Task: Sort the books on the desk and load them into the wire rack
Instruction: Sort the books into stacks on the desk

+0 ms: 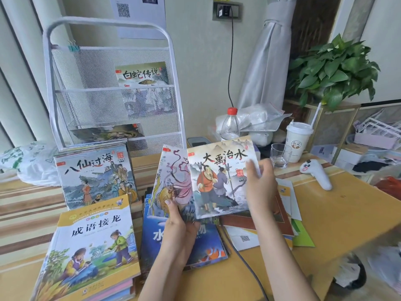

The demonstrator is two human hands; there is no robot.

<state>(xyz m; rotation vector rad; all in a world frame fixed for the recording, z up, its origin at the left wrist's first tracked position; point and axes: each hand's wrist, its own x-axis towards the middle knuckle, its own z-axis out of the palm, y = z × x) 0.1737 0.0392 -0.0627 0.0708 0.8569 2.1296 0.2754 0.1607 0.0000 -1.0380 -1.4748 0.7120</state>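
A white wire rack (112, 83) stands at the back left of the bench (338, 213). Its upper pocket holds one book (142, 73) with a painted cover; a lower pocket holds another (106, 132), leaning back, its cover hard to read through the mesh. In front of the rack two stacks of books rest on the bench, one topped by a grey-blue cover (97, 179), the nearer by a yellow-banded one (93, 248). Right of them lies a blue book (184, 242). Above it the left hand (180, 222) grips the bottom edge of two thin books, thumb on the pink-figured one (171, 181). The mountain-scene book (221, 181) overlaps it, and the right hand (260, 183) pinches its right edge. Further right stand a bottle (230, 124), glass (280, 155) and cup (298, 140).
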